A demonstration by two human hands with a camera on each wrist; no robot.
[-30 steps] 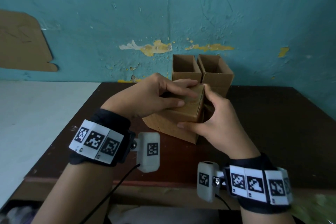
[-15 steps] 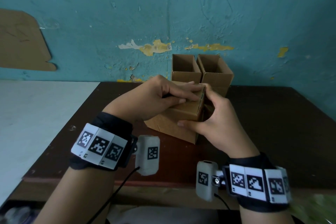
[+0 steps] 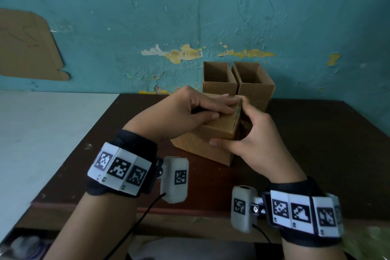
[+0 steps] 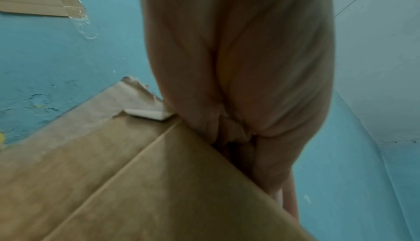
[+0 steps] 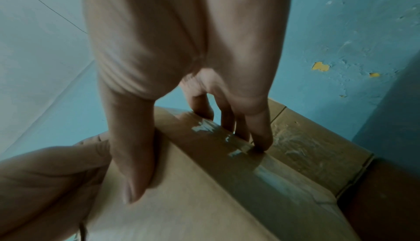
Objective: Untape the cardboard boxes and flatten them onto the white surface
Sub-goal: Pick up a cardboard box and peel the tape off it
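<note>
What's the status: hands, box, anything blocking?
Left hand holds near box on top. Right hand grips its right end, fingers picking at clear tape. Two open boxes close behind; not blocking.

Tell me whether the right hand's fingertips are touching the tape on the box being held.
Touching. The right wrist view shows the fingertips of the right hand pressed onto the shiny tape along the edge of the box, with no gap.

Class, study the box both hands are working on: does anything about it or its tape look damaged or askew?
Yes. The near cardboard box lies tipped on its side, unlike the two upright open boxes. In the right wrist view its clear tape is wrinkled and patchy where the right hand picks. The left hand steadies it.
</note>
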